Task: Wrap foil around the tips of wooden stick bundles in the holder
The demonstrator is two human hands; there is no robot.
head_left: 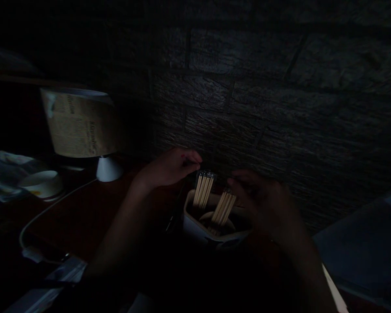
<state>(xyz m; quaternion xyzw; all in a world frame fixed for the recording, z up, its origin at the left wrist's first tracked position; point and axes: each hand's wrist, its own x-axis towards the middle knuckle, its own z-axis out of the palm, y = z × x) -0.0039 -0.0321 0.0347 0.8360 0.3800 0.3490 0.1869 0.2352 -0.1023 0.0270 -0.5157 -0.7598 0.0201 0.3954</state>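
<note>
Between the left hand (179, 166) and the right hand (262, 191), two bundles, the left bundle (202, 190) and the right bundle (223, 208), have the pale yellow-beige colour of plain wood, in narrow parallel stripes. Below both hands, the container (195, 230) is greyish white outside, with a dark mark on its front. To the left of the left hand, the lampshade (80, 126) is tan, printed with dark letters like a newspaper; its lamp base (108, 169) is white. Farther left, the cup (42, 184) is whitish with a yellow patch. The tabletop (81, 213) is dark reddish brown. Behind the hands, the wall (208, 91) is dark grey, in a rough brick pattern.
</note>
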